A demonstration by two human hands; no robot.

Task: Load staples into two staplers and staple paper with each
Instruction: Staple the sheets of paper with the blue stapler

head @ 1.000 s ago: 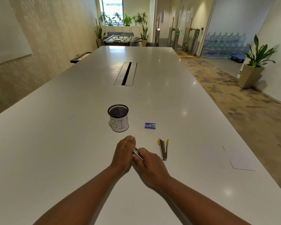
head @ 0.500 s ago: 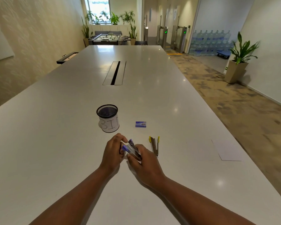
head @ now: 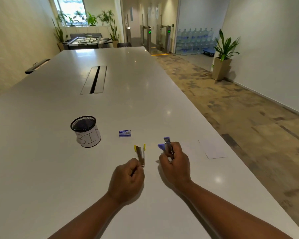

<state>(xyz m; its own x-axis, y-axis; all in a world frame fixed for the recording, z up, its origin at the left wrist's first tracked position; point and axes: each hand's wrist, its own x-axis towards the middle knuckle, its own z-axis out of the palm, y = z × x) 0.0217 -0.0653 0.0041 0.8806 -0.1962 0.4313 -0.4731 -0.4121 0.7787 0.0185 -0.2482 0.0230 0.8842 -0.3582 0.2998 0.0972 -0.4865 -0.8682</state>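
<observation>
Mesh cup [head: 84, 125], contents unclear

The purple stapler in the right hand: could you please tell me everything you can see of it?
The purple stapler is small, with purple plastic ends and a metal-looking body. It appears hinged open, two arms spreading away from the person. The right hand grips its near part, fingers curled round it, holding it above the white table, right of the yellow stapler. Whether staples are loaded cannot be seen.

Staplers: two, the yellow stapler [head: 140, 154] and the purple stapler [head: 166, 146]
Staple box [head: 124, 133]: one
Bin cup [head: 85, 131]: one
Paper [head: 212, 150]: one sheet
Hands: two, left hand [head: 127, 181], right hand [head: 175, 165]
</observation>
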